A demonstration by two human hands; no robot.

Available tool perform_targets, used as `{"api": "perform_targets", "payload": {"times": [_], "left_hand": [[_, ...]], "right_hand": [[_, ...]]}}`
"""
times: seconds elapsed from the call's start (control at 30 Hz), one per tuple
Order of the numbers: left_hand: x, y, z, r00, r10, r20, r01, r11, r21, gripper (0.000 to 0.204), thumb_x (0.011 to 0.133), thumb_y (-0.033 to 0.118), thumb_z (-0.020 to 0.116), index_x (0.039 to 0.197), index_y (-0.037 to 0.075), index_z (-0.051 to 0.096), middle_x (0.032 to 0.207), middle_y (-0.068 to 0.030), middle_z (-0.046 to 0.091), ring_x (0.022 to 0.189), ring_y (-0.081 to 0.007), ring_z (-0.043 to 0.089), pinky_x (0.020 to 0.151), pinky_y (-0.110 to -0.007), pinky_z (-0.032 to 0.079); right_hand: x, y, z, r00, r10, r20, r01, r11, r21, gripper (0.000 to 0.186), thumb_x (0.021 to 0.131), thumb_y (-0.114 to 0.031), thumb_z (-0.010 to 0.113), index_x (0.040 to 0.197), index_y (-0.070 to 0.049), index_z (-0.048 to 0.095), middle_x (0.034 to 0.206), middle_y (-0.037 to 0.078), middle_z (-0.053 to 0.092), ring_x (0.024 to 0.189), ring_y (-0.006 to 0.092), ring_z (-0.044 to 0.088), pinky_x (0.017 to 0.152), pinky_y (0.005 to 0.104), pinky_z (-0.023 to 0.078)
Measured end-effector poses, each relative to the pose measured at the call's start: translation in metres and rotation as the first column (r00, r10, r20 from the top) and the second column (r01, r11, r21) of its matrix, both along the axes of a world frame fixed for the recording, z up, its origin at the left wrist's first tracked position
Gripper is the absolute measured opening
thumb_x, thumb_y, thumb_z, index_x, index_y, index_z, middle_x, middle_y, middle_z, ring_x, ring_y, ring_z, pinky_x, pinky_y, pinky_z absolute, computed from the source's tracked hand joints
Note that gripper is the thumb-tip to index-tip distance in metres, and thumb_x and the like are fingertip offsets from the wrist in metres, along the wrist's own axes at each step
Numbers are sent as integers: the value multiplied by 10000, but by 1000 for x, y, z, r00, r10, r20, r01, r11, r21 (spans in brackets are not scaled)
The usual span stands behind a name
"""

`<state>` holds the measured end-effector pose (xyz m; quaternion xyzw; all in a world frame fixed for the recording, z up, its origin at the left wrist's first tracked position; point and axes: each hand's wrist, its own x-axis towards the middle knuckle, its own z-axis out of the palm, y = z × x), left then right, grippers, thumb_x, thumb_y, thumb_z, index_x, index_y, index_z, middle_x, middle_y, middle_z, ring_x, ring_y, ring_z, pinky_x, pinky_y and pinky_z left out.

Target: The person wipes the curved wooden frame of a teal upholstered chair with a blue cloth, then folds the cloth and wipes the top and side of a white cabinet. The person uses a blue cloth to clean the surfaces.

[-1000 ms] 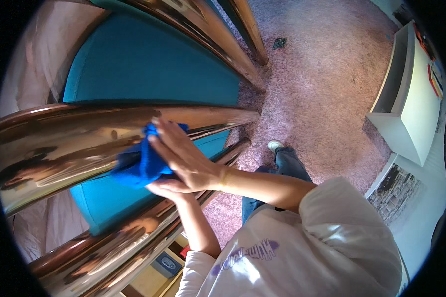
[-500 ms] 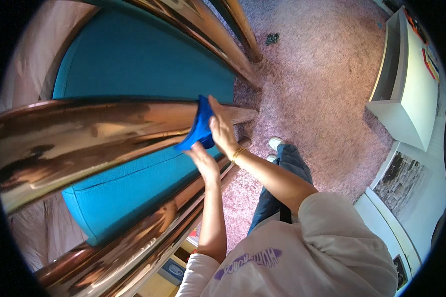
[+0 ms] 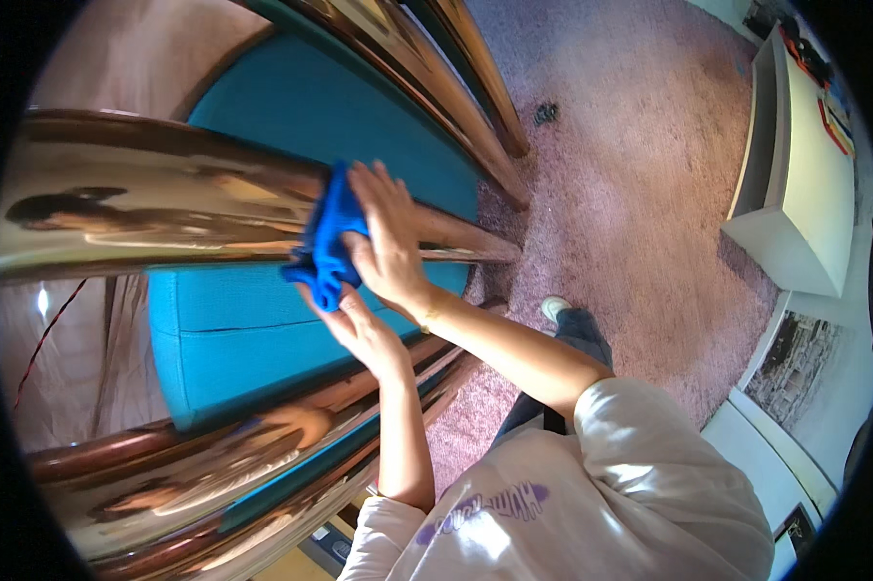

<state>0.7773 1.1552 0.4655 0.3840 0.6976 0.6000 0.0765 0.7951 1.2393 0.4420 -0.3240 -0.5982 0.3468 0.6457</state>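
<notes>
A bright blue cloth [image 3: 332, 232] is wrapped round part of a thick, shiny copper-coloured metal tube [image 3: 146, 208]. My right hand [image 3: 390, 237] presses the cloth onto the tube from above, fingers pointing away from me and the palm side hidden. Below it, my left hand [image 3: 354, 327] grips the lower, bunched end of the cloth, its fingertips partly covered by the folds. Behind and below the tube are teal upholstered panels, one at the back [image 3: 291, 107] and one nearer [image 3: 253, 329]. The tube seems to belong to the same piece of furniture.
More copper-coloured tubes [image 3: 262, 436] run along the near side, with others [image 3: 485, 87] at the far side. Pink carpet [image 3: 640, 194] covers the floor, with a small dark object [image 3: 546, 113] on it. At the right stands a white cabinet [image 3: 795, 223].
Both hands and the blue cloth have moved left along the tube. The cloth looks more crumpled now. The whole view has shifted a little too.
</notes>
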Motion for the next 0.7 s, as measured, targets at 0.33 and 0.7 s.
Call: {"api": "perform_targets", "payload": {"times": [0.33,0.7], "left_hand": [[-19,25,86,988,106,-114,-59,934,353,523,961,318,347,1386,43,216,1349,-182,330,1197,-274,380,1000,-366,298],[-27,36,93,953,158,-258,-38,908,417,579,939,211,347,1376,-67,88,1414,-246,166,1317,-315,179,1068,-351,134]], "right_hand": [[-5,-6,96,998,39,-51,-25,968,249,578,904,-264,419,1375,2,214,1400,221,239,1292,374,239,1051,452,224],[-2,-2,92,995,-92,22,83,955,283,680,878,-467,427,1329,19,275,1308,242,362,1175,404,385,984,498,295]]}}
